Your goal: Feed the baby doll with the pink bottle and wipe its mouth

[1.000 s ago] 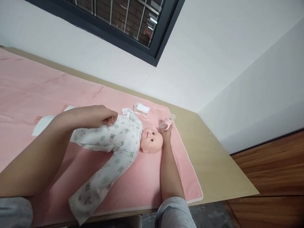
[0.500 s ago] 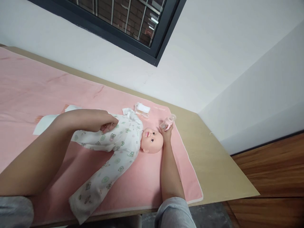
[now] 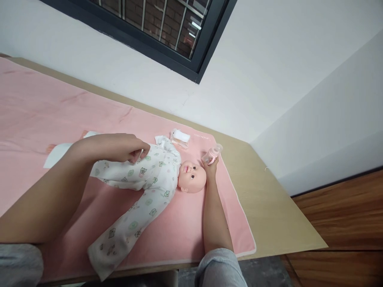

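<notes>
A baby doll [image 3: 192,176] lies on its back on a pink mat [image 3: 179,223], dressed in a white printed romper [image 3: 161,169] with one long sleeve spread toward me. Over the doll's trunk is my left hand [image 3: 136,148], its fingers curled in and no object visible in them. Whether it touches the cloth is hard to tell. Beyond the doll's head, my right hand [image 3: 212,164] grips a clear baby bottle [image 3: 211,155] with a pink collar and handle. The bottle leans on its side, its capped end pointing away to the right.
A small clear packet [image 3: 180,137] with white contents lies near the doll's far sleeve. The wooden table [image 3: 263,207] extends right of the mat. A white wall [image 3: 239,91] with a dark-framed window [image 3: 191,67] rises behind, and wooden panels [image 3: 344,215] stand at right.
My left hand has risen slightly off the doll's trunk, and its fingers look a little looser. My right hand and the bottle stay about where they were.
</notes>
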### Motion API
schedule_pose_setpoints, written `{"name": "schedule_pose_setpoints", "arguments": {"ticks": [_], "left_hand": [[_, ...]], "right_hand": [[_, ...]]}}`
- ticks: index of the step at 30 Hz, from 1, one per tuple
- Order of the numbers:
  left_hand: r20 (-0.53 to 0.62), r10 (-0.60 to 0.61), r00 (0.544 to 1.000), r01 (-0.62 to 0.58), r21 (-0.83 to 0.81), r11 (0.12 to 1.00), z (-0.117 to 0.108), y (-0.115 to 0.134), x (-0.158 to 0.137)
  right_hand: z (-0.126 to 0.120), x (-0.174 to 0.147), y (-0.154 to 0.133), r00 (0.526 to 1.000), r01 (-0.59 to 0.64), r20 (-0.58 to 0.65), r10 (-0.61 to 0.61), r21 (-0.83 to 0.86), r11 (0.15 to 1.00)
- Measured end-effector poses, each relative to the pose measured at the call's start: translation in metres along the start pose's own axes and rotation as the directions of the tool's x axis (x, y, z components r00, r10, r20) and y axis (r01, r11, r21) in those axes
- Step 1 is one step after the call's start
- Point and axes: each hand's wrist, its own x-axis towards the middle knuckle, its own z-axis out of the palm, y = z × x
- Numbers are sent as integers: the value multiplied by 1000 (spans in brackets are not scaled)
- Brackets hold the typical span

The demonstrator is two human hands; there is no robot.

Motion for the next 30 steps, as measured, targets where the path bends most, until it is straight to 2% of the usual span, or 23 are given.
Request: {"name": "schedule_pose_setpoints", "arguments": {"ticks": [5,17,24,30], "left_hand": [[8,57,998,-58,56,997,-2,2,-2],[21,20,1000,-21,60,998,-5,8,-5],[34,41,999,-43,67,997,-1,1,-4],[27,57,998,-59,104,993,-2,5,-6]], "right_hand": [[1,0,0,1000,7,-8,-7,45,999],[1,0,0,1000,-4,-9,4,31,1000],[1,-1,-3,1000,-18,-5,18,43,999],[1,-2,-4,1000,-6,-9,6,31,999]]}}
